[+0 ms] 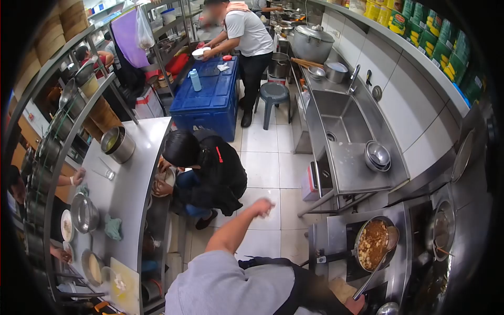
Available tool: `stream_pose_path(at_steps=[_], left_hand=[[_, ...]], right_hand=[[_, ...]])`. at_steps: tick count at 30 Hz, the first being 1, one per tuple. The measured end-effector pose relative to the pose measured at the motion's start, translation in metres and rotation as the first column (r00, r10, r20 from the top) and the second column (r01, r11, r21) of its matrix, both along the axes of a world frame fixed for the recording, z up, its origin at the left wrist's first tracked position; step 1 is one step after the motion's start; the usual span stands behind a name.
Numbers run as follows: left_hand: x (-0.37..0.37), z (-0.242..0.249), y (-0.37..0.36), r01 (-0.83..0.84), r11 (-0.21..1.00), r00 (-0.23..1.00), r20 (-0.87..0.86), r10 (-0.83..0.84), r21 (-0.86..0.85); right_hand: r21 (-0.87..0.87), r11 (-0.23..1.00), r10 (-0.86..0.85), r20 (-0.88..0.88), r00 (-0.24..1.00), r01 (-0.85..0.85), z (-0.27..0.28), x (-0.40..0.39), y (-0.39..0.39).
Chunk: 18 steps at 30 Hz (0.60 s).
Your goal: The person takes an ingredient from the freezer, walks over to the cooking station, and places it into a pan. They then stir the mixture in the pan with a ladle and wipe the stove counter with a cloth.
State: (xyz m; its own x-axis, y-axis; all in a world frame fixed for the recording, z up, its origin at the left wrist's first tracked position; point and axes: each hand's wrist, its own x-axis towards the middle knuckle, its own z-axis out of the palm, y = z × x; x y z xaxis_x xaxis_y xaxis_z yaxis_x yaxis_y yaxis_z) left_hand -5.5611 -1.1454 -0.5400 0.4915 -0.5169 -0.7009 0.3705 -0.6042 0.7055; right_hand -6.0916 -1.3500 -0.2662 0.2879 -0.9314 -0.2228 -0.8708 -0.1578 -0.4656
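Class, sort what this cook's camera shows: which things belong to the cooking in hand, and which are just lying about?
In use:
ladle, held in the right hand
pan
food in it
stove

Apparently just lying about:
blue bottle
stool
green cloth
steel bowls beside the sink

Tally: 1 long-handled pan point(357, 251), 1 ladle point(392, 239) on stove point(336, 231), 1 cutting board point(131, 286) at near right corner of worktop point(134, 168), 1 bottle point(195, 80) on 1 cooler point(207, 114), 1 stool point(274, 93).

Ladle point(374, 273) — smooth metal (glossy)
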Motion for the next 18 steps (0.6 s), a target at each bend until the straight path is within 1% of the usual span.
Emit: stream_pose_path(at_steps=[1,2,3,5,6,7,8,9,10,11,12,13,14,15,16,17,18], left_hand=[[-0.026,-0.051,0.012,0.08,0.996,0.997,0.002,-0.08,0.04],[-0.054,-0.06,0.026,0.228,0.962,0.973,-0.008,-0.23,0.151],[-0.08,-0.07,0.048,0.451,0.882,0.879,0.1,-0.466,0.139],[-0.114,-0.064,0.064,0.381,0.892,0.925,-0.105,-0.366,0.243],[-0.123,-0.048,0.066,0.36,0.874,0.933,-0.134,-0.334,0.326],[-0.129,-0.04,0.07,0.34,0.846,0.94,-0.163,-0.299,0.41],[-0.129,-0.034,0.072,0.37,0.823,0.927,-0.116,-0.356,0.432],[-0.126,-0.028,0.073,0.349,0.828,0.936,-0.117,-0.333,0.438],[-0.114,-0.026,0.068,0.348,0.838,0.936,-0.103,-0.337,0.42],[-0.104,-0.025,0.065,0.351,0.846,0.934,-0.093,-0.344,0.401],[-0.09,-0.029,0.062,0.359,0.864,0.922,0.007,-0.386,0.352],[-0.073,-0.029,0.058,0.376,0.876,0.899,0.111,-0.425,0.302],[-0.058,-0.008,0.055,0.372,0.911,0.843,0.347,-0.412,0.176],[-0.04,0.009,0.045,0.137,0.988,0.969,0.199,-0.149,0.072],[-0.022,0.028,0.035,-0.148,0.989,0.988,0.05,0.148,-0.009],[0.006,0.021,0.032,-0.056,0.986,0.973,0.215,0.09,-0.159],[0.02,0.074,0.025,-0.314,0.93,0.942,0.059,0.33,-0.19]], right_hand=[[0.017,1.0,0.0,0.007,1.0,0.0,0.002,0.002,0.0],[0.035,0.999,0.001,0.01,1.0,-0.001,0.002,0.002,-0.001],[0.072,0.997,-0.002,0.028,1.0,0.0,0.009,0.005,0.0],[0.063,0.993,0.108,-0.127,0.986,-0.101,-0.027,-0.023,-0.038],[0.073,0.979,0.203,-0.282,0.938,-0.19,-0.041,-0.033,-0.053],[0.072,0.978,0.208,-0.277,0.938,-0.196,-0.038,-0.031,-0.05],[0.391,0.92,-0.087,0.121,0.989,0.033,-0.014,-0.019,-0.035],[0.72,0.689,-0.472,0.357,0.806,0.084,0.004,-0.009,-0.025],[0.727,0.684,-0.453,0.358,0.817,0.061,0.014,-0.003,-0.022],[0.757,0.647,-0.523,0.356,0.774,0.089,0.023,0.0,-0.018],[0.786,0.607,-0.595,0.35,0.724,0.119,0.028,0.001,-0.017],[0.792,0.601,-0.588,0.347,0.731,0.109,0.03,-0.001,-0.019],[0.83,0.556,-0.591,0.36,0.721,0.041,0.03,-0.005,-0.023],[0.861,0.508,-0.596,0.373,0.711,-0.026,0.028,-0.008,-0.025],[0.858,0.512,-0.594,0.38,0.709,-0.03,0.028,-0.009,-0.024],[0.86,0.51,-0.591,0.377,0.713,-0.033,0.024,-0.015,-0.027],[0.859,0.509,-0.546,0.371,0.751,-0.054,0.019,-0.024,-0.034]])
